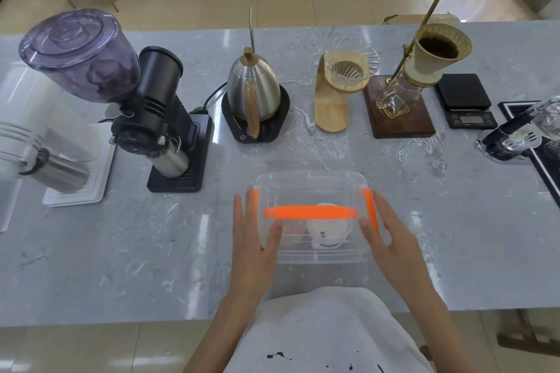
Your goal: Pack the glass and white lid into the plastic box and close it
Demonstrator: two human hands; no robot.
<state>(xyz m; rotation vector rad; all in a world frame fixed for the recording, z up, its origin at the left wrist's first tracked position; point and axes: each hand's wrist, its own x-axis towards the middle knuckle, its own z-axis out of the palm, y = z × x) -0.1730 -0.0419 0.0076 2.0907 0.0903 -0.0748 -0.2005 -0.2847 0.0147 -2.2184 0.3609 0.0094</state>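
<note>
Grey marbled stone counter (303,157), clear plastic box with orange clips (309,188) at near centre, black coffee grinder (157,106) and white grinder (60,148) left, steel gooseneck kettle (253,91), wooden dripper stand (331,103), walnut pour-over stand (400,118), black digital scale (465,100) right.

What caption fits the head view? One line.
Both hands, left and right, press the plastic box shut.

Grinder (151,118), kettle (253,91), dripper stands, scale (465,100) line the counter (121,251).
</note>
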